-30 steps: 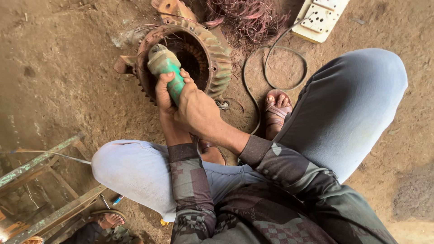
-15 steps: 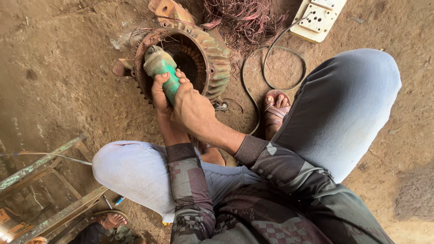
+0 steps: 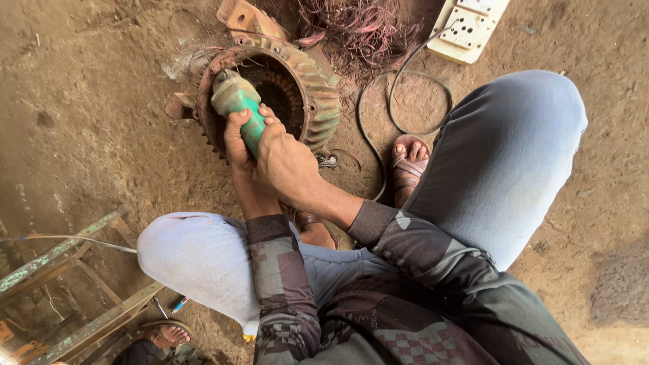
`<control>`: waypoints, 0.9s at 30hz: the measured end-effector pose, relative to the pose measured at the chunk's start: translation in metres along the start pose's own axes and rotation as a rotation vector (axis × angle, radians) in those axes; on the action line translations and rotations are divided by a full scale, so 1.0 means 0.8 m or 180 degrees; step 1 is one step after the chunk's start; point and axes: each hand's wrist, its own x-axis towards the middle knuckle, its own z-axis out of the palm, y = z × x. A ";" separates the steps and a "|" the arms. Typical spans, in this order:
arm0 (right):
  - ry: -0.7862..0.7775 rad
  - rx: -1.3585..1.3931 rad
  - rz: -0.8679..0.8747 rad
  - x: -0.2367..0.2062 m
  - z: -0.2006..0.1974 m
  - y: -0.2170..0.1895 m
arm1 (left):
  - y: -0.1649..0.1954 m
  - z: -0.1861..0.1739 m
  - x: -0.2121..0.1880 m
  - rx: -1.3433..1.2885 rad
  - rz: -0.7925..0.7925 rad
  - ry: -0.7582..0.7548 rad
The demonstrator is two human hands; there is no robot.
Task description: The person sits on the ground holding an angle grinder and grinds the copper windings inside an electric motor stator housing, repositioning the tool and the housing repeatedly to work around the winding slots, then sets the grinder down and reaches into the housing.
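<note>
Both my hands grip a green power tool [image 3: 236,101] whose grey head rests at the rim of a rusty finned motor housing [image 3: 318,88] lying on the dirt floor. My left hand [image 3: 238,145] wraps the tool's body from the left. My right hand [image 3: 287,162] closes over it from the right, fingers on the green casing. The tool's working end is hidden inside the housing's dark opening. My knees in light jeans frame the housing on both sides.
A black cable [image 3: 378,135] loops on the ground toward a white socket board [image 3: 466,27]. Tangled copper wire [image 3: 358,23] lies behind the housing. My sandalled foot [image 3: 409,162] is beside the cable. A green metal frame [image 3: 61,257] and another person's foot [image 3: 165,334] are at lower left.
The hands and tool have shifted very slightly left along the housing rim; the grip is unchanged.
</note>
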 end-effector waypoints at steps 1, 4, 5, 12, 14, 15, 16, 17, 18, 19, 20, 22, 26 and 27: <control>0.0000 -0.0011 -0.0050 0.000 0.002 0.000 | 0.000 0.001 -0.002 0.0049 -0.0002 -0.0034; 0.0085 -0.0098 -0.0180 -0.006 0.004 0.002 | 0.003 -0.005 0.000 -0.0026 -0.0139 -0.0039; 0.0129 -0.0127 -0.0237 -0.008 0.004 0.001 | 0.005 -0.009 0.003 -0.0083 -0.0190 -0.0031; -0.0008 0.0036 -0.0091 -0.007 0.004 0.000 | 0.017 -0.043 0.034 0.0208 -0.0346 -0.0235; -0.0129 0.0053 -0.0094 -0.007 0.003 0.000 | 0.018 -0.049 0.039 0.0325 -0.0302 -0.0234; 0.0004 0.0088 -0.0167 -0.007 0.002 -0.001 | 0.019 -0.050 0.041 0.0340 -0.0328 -0.0276; 0.0133 0.0132 -0.0238 -0.007 0.000 -0.001 | 0.019 -0.051 0.042 0.0359 -0.0350 -0.0309; 0.0268 0.0169 -0.0301 -0.008 -0.001 -0.002 | 0.020 -0.052 0.043 0.0376 -0.0384 -0.0348; 0.0176 0.0181 -0.0174 -0.007 -0.003 -0.002 | 0.019 -0.052 0.044 0.0372 -0.0357 -0.0337; 0.0073 0.0219 -0.0049 -0.007 -0.005 -0.003 | 0.020 -0.052 0.044 0.0381 -0.0319 -0.0304; -0.0035 0.0265 0.0082 -0.006 -0.006 -0.004 | 0.020 -0.052 0.045 0.0396 -0.0282 -0.0262; -0.0158 0.0259 0.0096 -0.006 -0.009 -0.006 | 0.022 -0.052 0.046 0.0433 -0.0299 -0.0301; -0.0123 0.0263 0.0052 -0.006 -0.009 -0.007 | 0.022 -0.052 0.048 0.0369 -0.0365 -0.0236; -0.0076 0.0228 0.0077 -0.006 -0.008 -0.006 | 0.021 -0.052 0.049 0.0374 -0.0402 -0.0312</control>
